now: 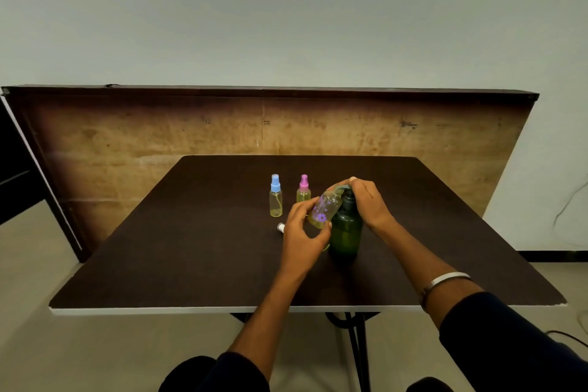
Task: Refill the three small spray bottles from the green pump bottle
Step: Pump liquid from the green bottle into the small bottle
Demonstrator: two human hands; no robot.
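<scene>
We find the left hand (302, 234) gripping the uncapped flowered bottle (325, 209) tilted under the spout, the right hand (366, 200) pressing the green pump bottle (346, 232) head to dispense.

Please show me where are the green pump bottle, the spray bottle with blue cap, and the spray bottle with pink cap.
green pump bottle (346, 232): head view, on its green body.
spray bottle with blue cap (275, 204): head view, on its clear body.
spray bottle with pink cap (303, 195): head view, on its body below the cap.

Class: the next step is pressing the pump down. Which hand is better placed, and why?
The right hand: it already rests on the green pump bottle's head, while the left hand holds the flowered bottle tilted at the spout.
</scene>
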